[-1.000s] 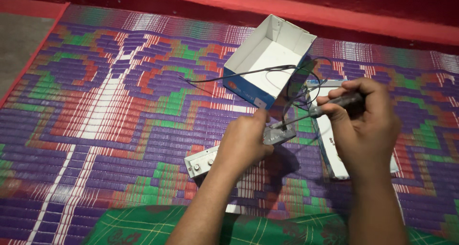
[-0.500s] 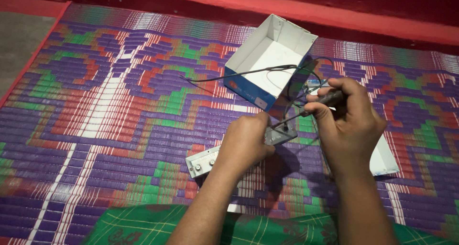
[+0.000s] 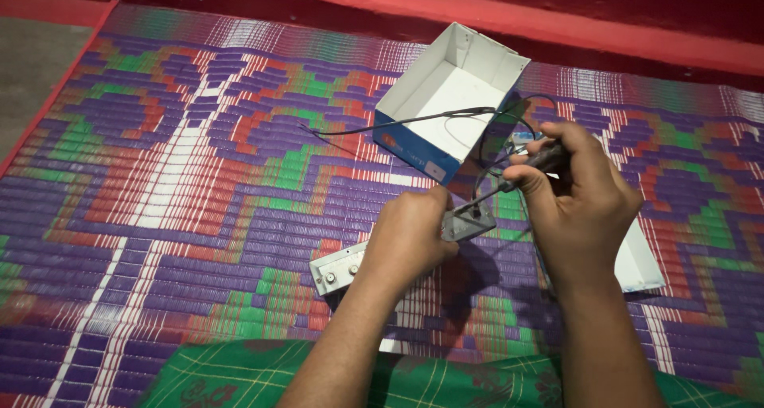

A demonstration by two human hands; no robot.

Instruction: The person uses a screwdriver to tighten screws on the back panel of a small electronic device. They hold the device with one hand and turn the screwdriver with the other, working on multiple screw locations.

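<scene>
My left hand [image 3: 410,237] grips a long grey metal unit [image 3: 468,221] that lies on the woven mat; its white end with two round terminals [image 3: 338,270] sticks out to the left of my wrist. My right hand [image 3: 577,205] is closed around a dark-handled screwdriver [image 3: 535,165], whose thin shaft slants down to the unit's top face. Thin black wires [image 3: 414,122] run from the unit up across an open box.
An open white cardboard box with blue sides [image 3: 450,97] stands just beyond the hands. Its white lid [image 3: 641,265] lies under my right wrist. The purple, green and red woven mat [image 3: 175,185] covers the floor; a green checked cloth [image 3: 231,376] covers my lap.
My right hand with the screwdriver has shifted left and slightly up toward the unit. The left hand has stayed on the unit.
</scene>
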